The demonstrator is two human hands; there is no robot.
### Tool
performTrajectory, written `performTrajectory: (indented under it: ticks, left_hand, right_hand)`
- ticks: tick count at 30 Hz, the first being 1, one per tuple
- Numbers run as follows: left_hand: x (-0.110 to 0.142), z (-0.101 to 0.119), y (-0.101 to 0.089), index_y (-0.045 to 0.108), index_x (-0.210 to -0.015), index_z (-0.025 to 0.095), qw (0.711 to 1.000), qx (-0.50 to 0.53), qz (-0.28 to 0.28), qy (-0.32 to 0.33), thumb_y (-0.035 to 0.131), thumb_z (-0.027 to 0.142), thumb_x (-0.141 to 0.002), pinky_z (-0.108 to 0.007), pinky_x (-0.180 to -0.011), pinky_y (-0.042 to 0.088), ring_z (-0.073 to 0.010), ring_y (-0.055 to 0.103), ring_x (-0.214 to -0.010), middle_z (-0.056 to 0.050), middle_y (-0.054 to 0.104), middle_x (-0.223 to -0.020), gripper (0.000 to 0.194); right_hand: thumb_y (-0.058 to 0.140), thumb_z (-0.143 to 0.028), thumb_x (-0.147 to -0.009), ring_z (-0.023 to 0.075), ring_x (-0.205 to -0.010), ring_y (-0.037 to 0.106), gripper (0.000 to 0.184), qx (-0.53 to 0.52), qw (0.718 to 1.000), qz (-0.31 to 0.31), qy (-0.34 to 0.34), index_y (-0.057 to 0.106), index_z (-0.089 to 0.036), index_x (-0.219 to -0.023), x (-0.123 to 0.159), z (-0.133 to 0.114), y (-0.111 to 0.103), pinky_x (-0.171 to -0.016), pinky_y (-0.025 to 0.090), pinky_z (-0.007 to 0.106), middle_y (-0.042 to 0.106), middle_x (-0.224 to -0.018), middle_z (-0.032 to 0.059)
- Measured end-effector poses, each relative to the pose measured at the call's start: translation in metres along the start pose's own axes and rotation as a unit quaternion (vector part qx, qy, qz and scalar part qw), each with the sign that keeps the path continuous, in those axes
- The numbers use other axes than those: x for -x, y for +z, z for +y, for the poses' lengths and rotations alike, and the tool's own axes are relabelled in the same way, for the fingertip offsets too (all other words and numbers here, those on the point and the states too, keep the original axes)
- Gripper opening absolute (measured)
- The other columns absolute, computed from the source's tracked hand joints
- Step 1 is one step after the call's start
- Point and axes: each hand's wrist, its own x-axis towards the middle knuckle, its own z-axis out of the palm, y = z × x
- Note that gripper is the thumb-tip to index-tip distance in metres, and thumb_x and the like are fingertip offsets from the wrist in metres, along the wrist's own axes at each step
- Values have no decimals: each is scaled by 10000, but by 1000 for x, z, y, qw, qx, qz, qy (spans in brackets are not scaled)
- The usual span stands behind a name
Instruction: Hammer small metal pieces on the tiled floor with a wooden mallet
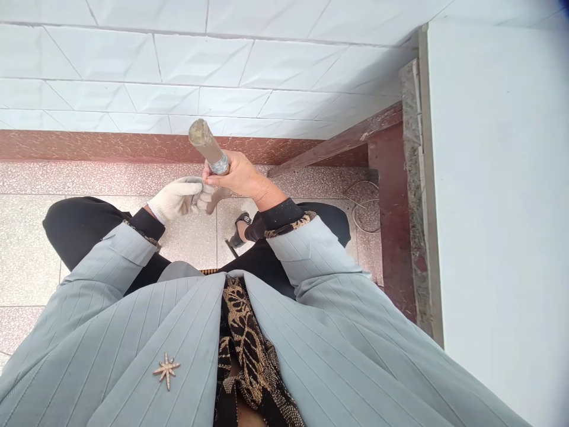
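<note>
A thick, worn wooden handle [203, 141] with a silver band wound round it tilts up and away from me, toward the wall. My right hand [245, 178], bare, is closed round it just below the band. Close by on the left, my left hand [178, 197] wears a whitish knit glove, its fingers curled in beside the right hand. What those gloved fingers grip is hidden. A brownish part [217, 198] shows below the two hands; I cannot tell whether it belongs to the handle.
A white tiled wall [200, 59] with a reddish-brown skirting [133, 145] rises in front. To the right stands a white-topped table [498, 178] with a dark red wooden frame [393, 225]. A pale cable [355, 207] lies on the speckled floor [26, 243] beside it.
</note>
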Motion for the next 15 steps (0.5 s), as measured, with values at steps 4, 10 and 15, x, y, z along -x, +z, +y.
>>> performTrajectory:
  ticks: [4,10,15]
  left_hand:
    - [-1,-7,1,701,-789,145,999,27,-3,-20,900,246,-676,-210,-498,523,-133,671,-545,-43,706,-687,250]
    - [-2,-23,-2,629,-767,175,997,52,-23,-45,939,304,-637,-162,-380,351,-84,543,-457,-2,613,-638,360]
    - [1,-32,4,536,-724,215,995,53,-66,-52,1008,416,-492,-177,-322,200,-66,424,-400,27,554,-592,564]
  right_hand:
    - [958,-519,-747,179,-839,634,512,-16,999,-39,-15,585,-177,-828,1,-3,-1,-832,573,341,666,-825,38]
    - [983,-623,-681,164,-797,642,600,-52,995,-88,-22,599,-180,-809,4,-10,-1,-813,579,325,691,-807,32]
    - [973,-611,-678,156,-795,643,587,-67,990,-121,-32,595,-180,-806,3,-9,3,-771,556,285,670,-777,20]
